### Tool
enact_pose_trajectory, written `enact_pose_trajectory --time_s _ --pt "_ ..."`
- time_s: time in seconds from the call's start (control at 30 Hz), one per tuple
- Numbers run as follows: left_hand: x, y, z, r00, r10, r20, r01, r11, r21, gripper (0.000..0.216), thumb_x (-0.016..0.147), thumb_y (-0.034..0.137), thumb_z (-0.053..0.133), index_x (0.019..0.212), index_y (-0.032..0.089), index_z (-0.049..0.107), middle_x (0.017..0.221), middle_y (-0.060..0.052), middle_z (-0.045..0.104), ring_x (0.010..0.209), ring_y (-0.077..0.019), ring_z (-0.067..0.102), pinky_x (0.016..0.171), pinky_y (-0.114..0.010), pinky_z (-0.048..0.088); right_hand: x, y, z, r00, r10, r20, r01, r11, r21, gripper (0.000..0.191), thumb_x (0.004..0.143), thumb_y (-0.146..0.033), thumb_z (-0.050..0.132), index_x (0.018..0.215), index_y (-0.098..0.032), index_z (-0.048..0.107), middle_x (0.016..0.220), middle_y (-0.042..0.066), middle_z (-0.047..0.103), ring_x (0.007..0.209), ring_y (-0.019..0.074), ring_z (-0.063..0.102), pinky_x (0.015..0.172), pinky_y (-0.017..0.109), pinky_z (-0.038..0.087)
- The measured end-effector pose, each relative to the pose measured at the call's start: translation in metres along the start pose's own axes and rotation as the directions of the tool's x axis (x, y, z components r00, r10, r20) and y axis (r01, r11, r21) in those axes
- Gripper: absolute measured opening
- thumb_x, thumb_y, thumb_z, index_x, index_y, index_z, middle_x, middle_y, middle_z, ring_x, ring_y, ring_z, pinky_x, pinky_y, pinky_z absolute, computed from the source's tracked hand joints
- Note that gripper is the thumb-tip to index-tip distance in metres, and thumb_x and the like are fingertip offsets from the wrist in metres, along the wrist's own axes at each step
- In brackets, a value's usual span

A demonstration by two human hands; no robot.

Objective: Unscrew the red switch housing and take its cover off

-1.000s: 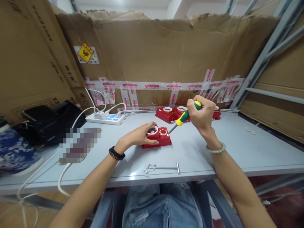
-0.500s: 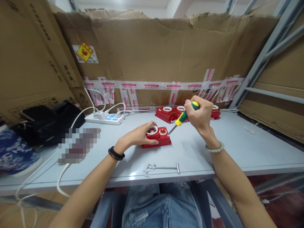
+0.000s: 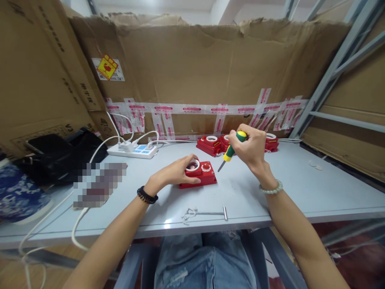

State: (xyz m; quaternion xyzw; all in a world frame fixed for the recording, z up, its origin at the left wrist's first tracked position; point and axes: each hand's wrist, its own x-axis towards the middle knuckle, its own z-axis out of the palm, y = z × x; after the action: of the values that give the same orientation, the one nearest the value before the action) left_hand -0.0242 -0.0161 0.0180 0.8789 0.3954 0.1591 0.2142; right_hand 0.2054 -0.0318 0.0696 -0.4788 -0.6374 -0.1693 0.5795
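Note:
A red box (image 3: pixel 202 176) with a white ring and a round red button on top lies on the grey table (image 3: pixel 300 192). My left hand (image 3: pixel 176 172) grips its left end, fingers curled over the ring. My right hand (image 3: pixel 249 149) is closed round a green and yellow screwdriver (image 3: pixel 231 150). The screwdriver slants down to the left, and its tip hangs just right of the box, slightly off it.
More red boxes (image 3: pixel 214 144) stand in a row at the back by the taped cardboard wall. A white power strip (image 3: pixel 134 150) with cables lies back left, beside a black bag (image 3: pixel 60 154). A metal T-handle tool (image 3: pixel 207 213) rests near the front edge.
My right hand has shifted a little left and tilted the screwdriver steeper; its tip has come away from the box's right corner. The left hand has stayed put.

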Motion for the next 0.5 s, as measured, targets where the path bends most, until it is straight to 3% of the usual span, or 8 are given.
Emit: enact_pose_trajectory --time_s 0.13,0.5 --pt "-0.0008 0.0 -0.0001 1.0 -0.001 -0.002 0.001 1.0 0.006 0.059 0.068 0.051 0.067 0.114 0.021 0.045 0.11 -0.009 0.059 0.096 -0.0245 0.057 0.078 -0.033 0.044 -0.0006 -0.0033 -0.0025 0.999 -0.001 -0.052 0.004 0.998 0.06 0.032 0.073 -0.026 0.053 0.051 -0.021 0.032 0.046 -0.006 0.028 0.044 0.0079 0.027 0.044 0.025 0.025" --pt "-0.0005 -0.0014 0.0004 1.0 0.004 0.0 -0.004 1.0 -0.003 0.06 0.068 0.051 0.067 0.115 0.021 0.043 0.111 -0.009 0.059 0.095 -0.0238 0.058 0.076 -0.032 0.045 -0.0044 -0.0076 0.0006 1.0 -0.013 -0.026 0.015 0.996 0.085 0.033 0.074 -0.026 0.054 0.051 -0.021 0.031 0.046 -0.006 0.029 0.043 0.0075 0.027 0.044 0.025 0.025"
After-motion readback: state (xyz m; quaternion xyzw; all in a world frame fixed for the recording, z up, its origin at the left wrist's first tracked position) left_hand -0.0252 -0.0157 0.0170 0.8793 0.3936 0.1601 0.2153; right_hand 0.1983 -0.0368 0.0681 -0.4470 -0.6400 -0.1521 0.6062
